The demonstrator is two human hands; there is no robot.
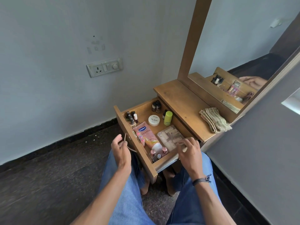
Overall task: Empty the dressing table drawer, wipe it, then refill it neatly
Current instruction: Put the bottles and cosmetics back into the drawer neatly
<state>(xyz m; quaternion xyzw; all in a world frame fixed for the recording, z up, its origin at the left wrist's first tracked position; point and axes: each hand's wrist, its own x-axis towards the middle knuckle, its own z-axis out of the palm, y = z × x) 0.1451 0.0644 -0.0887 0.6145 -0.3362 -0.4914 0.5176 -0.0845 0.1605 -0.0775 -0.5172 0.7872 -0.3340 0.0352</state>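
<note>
The right hand (189,151) hangs over the near right corner of the open drawer (142,114), its fingers curled and pinching a small pale object (184,149). The left hand (121,151) sits at the drawer's front panel, fingers bent over the thin metal handle (125,137) and thumb lifted; whether it actually grips the handle cannot be told.

Just beyond the right hand, along the drawer's right edge, lies one clear box (169,138) of pale rolls. Beside it, one pink Vaseline tube (146,135) lies along the front panel, with three small pink vials (140,137) at its side. At the tube's near end stand two rose-capped bottles (164,149). Mid-drawer sit one white jar (153,120) and one lime-green bottle (168,118). Three dark bottles (155,106) stand at the back edge, and a cluster of nail polishes (132,117), too tight to count, fills the back left corner.

On the counter (183,101) above, one folded striped cloth (214,120) lies at the right edge below the mirror (235,62). A switch plate (104,67) is on the wall.
</note>
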